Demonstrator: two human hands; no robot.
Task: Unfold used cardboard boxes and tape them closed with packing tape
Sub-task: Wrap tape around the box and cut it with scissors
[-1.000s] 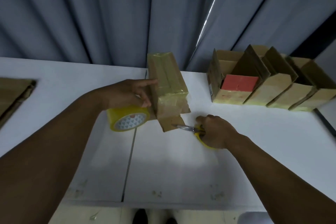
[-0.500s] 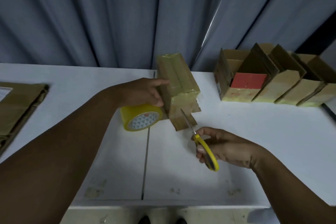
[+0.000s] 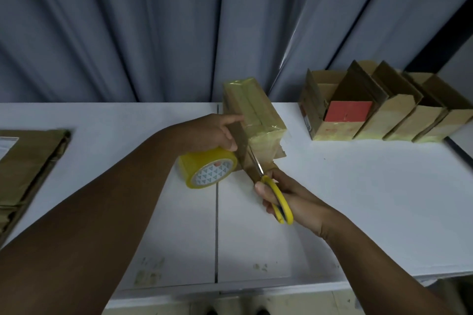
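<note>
A small brown cardboard box (image 3: 256, 115), covered in yellowish tape, stands on the white table (image 3: 358, 199) near its middle. My left hand (image 3: 217, 133) grips a yellow roll of packing tape (image 3: 207, 169) against the box's left side, index finger on the box. My right hand (image 3: 286, 194) holds yellow-handled scissors (image 3: 277, 199); their blades point up at the box's near left edge, where the tape runs from the roll.
A row of several assembled open boxes (image 3: 384, 120), one with a red panel (image 3: 348, 111), stands at the back right. Flattened cardboard (image 3: 23, 169) lies at the left edge. Grey curtains (image 3: 153, 28) hang behind the table.
My right hand lifted the scissors off the table, turned them upright and brought the blades to the tape at the box's near edge. The left hand stayed on roll and box.
</note>
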